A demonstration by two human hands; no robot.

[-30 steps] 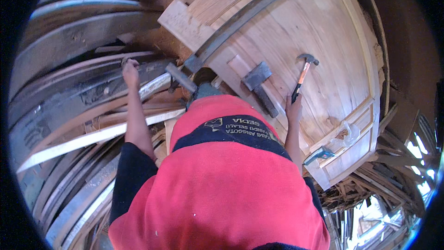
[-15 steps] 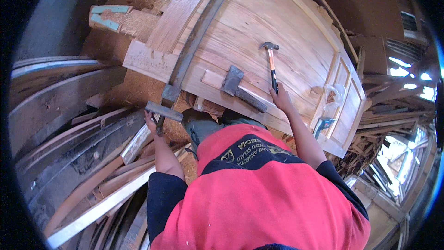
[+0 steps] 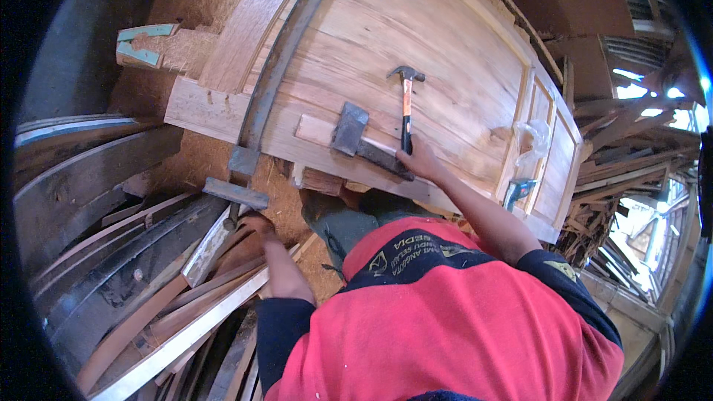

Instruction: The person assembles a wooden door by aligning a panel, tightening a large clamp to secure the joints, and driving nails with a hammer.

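Note:
My right hand is closed round the black grip of a claw hammer, its head up over the panelled wooden door. Beside it, a heavy block-headed hammer lies with a wood strip along the door's near edge. A long metal bar clamp crosses the door's left part. My left hand is smeared by motion beside the screw end of the clamp, below its crosspiece; its fingers cannot be made out.
Long boards and offcuts are stacked at the left. A plastic bag and a blue-green tool lie on the door's right part. Scrap wood is piled at the right. Sawdust covers the floor near my feet.
My left hand has moved lower and nearer to me, from beside the clamp's screw end. My right hand still grips the claw hammer. The view has shifted, moving the door leftward in it.

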